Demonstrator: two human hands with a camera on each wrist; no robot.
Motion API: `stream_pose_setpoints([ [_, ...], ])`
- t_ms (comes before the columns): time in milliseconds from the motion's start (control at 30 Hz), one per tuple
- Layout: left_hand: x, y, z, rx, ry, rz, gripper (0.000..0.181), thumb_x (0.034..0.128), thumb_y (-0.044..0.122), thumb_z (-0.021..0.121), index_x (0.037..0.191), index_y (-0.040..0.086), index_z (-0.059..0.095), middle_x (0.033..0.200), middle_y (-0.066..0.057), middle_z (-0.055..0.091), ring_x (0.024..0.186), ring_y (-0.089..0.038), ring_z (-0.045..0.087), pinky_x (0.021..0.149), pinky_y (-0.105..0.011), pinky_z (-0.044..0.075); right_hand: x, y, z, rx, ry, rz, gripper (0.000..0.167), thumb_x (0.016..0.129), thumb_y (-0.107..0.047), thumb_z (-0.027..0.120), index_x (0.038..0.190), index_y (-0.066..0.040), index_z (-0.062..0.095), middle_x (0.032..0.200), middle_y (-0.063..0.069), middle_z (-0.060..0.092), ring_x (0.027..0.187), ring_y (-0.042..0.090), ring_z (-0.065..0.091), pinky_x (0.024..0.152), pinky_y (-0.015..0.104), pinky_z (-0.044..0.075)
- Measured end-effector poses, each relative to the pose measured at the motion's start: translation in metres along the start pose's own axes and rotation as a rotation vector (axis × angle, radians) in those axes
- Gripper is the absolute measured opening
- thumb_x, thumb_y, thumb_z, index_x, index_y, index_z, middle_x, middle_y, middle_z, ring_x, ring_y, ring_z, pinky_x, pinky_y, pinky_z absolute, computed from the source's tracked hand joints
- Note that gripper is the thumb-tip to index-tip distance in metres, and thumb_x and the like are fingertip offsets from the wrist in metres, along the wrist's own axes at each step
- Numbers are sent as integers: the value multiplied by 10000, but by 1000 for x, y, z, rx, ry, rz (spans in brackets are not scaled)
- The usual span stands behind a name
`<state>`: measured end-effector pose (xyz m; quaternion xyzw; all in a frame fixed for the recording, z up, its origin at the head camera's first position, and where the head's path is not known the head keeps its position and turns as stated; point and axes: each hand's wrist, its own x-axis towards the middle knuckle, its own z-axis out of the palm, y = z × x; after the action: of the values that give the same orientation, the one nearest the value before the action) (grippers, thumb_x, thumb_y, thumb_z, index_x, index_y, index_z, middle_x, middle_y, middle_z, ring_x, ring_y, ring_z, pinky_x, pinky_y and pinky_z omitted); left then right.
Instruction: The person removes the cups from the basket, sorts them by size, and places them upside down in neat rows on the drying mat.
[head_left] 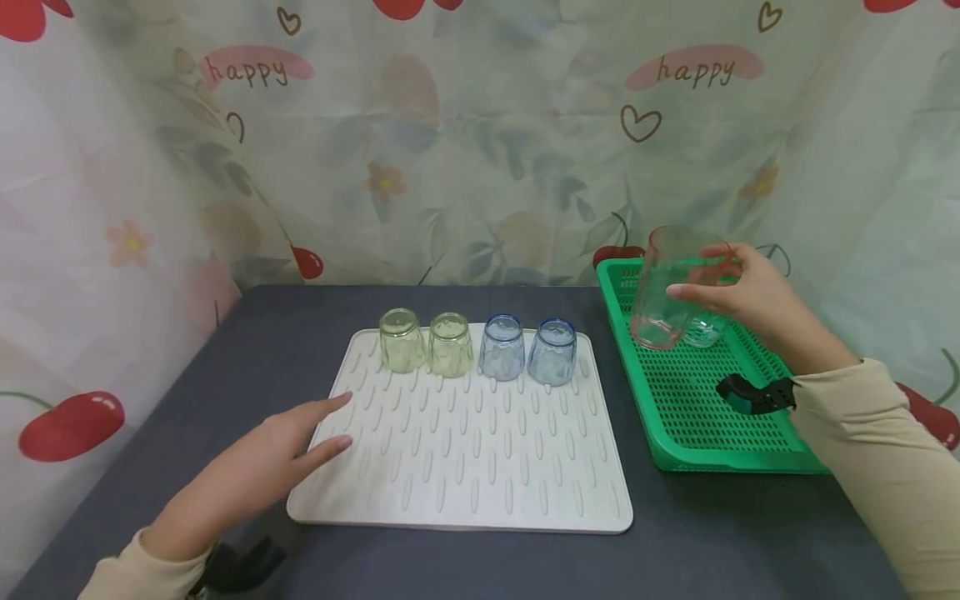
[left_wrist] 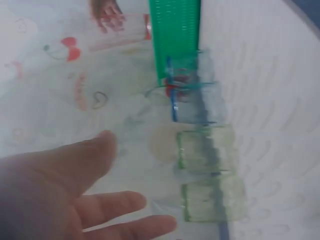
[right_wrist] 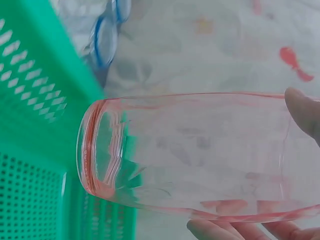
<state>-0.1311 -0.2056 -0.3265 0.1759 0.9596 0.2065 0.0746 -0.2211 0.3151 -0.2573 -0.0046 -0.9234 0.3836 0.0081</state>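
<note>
My right hand (head_left: 738, 283) grips a tall clear glass with a pink tint (head_left: 663, 292) near its upper part, above the green basket (head_left: 652, 417). In the right wrist view the thick base of this pink glass (right_wrist: 102, 150) points toward the basket wall, with thumb and fingers on opposite sides. Another clear glass (head_left: 705, 331) stands in the basket, partly behind the pink one. My left hand (head_left: 266, 458) hovers by the left edge of the white drying mat (head_left: 480, 492), fingers extended, holding nothing.
Along the mat's far edge two green-tinted glasses (head_left: 402, 342) and two blue-tinted glasses (head_left: 502, 348) stand upside down in a row. The dark tabletop (head_left: 300, 333) surrounds the mat. A printed curtain (head_left: 480, 167) hangs behind and at both sides.
</note>
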Motion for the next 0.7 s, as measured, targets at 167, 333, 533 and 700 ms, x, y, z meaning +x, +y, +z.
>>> stream_pose_setpoints([
  [167, -2, 17, -8, -25, 184, 93, 637, 954, 467, 562, 1475, 134, 407, 1455, -121, 479, 1322, -339, 468, 1006, -565, 416, -14, -15, 2, 27, 18, -19, 944, 820, -569, 688, 1516, -125, 230, 1277, 56, 505, 1331, 320, 392, 976, 502, 392],
  [333, 1, 34, -3, -64, 372, 199, 652, 919, 278, 674, 1491, 162, 383, 1448, -93, 487, 1294, -309, 498, 988, -535, 441, -29, -29, 8, 84, 28, -63, 862, 830, -475, 727, 1493, -172, 267, 1243, -111, 541, 1243, 72, 519, 943, 276, 423],
  [533, 6, 54, 6, -114, 514, 286, 745, 854, 167, 748, 1497, 189, 372, 1482, -38, 456, 1251, -264, 549, 977, -447, 471, -46, -41, 25, 158, 41, -164, 754, 836, -305, 768, 1449, -192, 344, 1295, -87, 558, 1063, -117, 535, 801, 95, 446],
  [700, 12, 66, 11, -206, 480, 316, 780, 856, 170, 747, 1514, 216, 330, 1500, -13, 435, 1292, -203, 519, 1015, -382, 452, -58, -51, 45, 169, 25, -237, 741, 813, -266, 796, 1425, -182, 386, 1318, -9, 584, 1066, -57, 573, 835, 155, 476],
])
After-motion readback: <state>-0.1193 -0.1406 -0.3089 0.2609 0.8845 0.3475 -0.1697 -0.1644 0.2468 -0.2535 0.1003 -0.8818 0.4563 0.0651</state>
